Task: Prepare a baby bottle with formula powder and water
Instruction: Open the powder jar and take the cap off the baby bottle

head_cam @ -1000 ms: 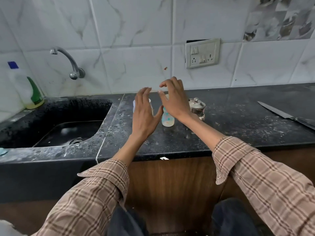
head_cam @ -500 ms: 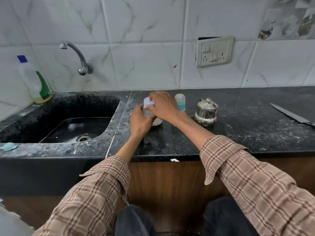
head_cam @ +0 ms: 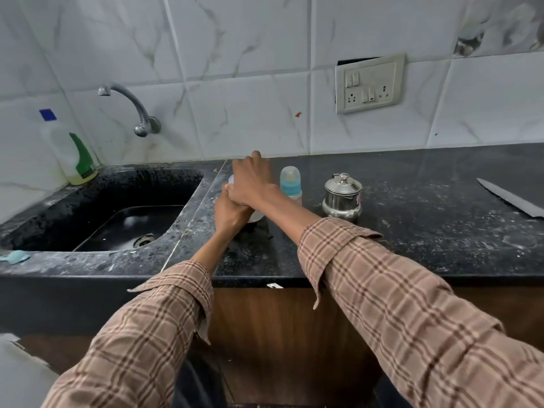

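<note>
A small jar (head_cam: 256, 217) with a pale lid (head_cam: 231, 180) stands on the black counter (head_cam: 412, 245) beside the sink. My left hand (head_cam: 229, 214) grips the jar's body from the near side. My right hand (head_cam: 253, 181) lies over the top with its fingers curled round the lid, hiding most of the jar. Just to the right stands a baby bottle (head_cam: 290, 184) with a blue collar and a clear cap, untouched. A lidded steel pot (head_cam: 343, 197) stands further right.
A black sink (head_cam: 126, 222) with a wall tap (head_cam: 134, 108) lies to the left, with a dish-soap bottle (head_cam: 70, 148) in its back corner. A light-blue plastic piece (head_cam: 14, 256) lies on the sink's front rim. A knife (head_cam: 509, 200) rests at the counter's far right.
Both hands were raised and open above the counter a second ago. They have come down onto the jar, the left round its body and the right over its lid.
</note>
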